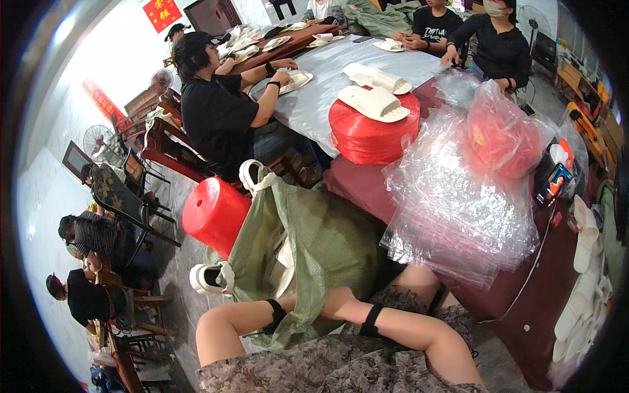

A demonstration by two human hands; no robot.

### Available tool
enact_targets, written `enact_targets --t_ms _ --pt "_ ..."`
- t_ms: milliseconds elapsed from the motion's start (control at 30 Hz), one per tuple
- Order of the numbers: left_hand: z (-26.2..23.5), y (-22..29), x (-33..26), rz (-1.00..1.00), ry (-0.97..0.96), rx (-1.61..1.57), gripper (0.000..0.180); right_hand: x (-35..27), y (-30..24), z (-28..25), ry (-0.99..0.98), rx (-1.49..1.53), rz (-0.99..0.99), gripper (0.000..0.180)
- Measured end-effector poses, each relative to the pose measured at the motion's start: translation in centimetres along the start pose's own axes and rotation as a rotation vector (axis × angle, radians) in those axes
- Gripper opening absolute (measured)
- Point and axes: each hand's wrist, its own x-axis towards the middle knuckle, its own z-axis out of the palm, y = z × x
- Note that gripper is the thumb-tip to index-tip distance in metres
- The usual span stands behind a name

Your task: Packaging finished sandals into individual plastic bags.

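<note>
Patterned fabric [341,370] over the person's lap lies nearest the camera, with both forearms crossing above it, each with a black wrist strap. Left hand [298,308] and right hand [327,302] reach into the mouth of a green woven sack [314,242]; both hands are hidden by the sack's folds, so whether the fingers are open or closed cannot be told. The sack stands between the person's knees and the dark red table [524,288], leaning against its edge. White slippers [209,278] hang at the sack's left side. A red plastic stool [213,213] sits just beside the sack. On the table, a stack of clear plastic bags [452,209] lies near a red twine spool [370,131], which carries a white slipper pair [373,103]. Other people sit at the far tables.
</note>
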Motion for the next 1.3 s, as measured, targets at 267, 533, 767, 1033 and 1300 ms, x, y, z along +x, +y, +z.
enact_targets --t_ms 267,533,767,1033,1300 --pt "-0.6 -0.2 1.0 0.035 0.013 0.068 0.052 -1.1 -0.2 -3.0 0.1 0.054 -0.04 0.022" --pt "1.5 -0.7 4.9 0.103 0.017 0.081 0.048 -5.9 3.1 -4.5 0.269 0.408 -0.399 0.03" --pt "3.8 -1.4 8.3 0.136 0.035 0.068 0.044 -7.9 4.1 -5.3 0.528 0.64 -0.404 0.028" --pt "2.3 1.0 11.5 0.2 0.121 0.118 0.04 -8.5 4.6 -5.7 0.453 0.591 -0.308 0.023" --pt "-1.6 5.4 9.3 0.256 0.251 0.254 0.036 -10.7 6.8 -7.8 0.094 0.226 -0.003 0.029"
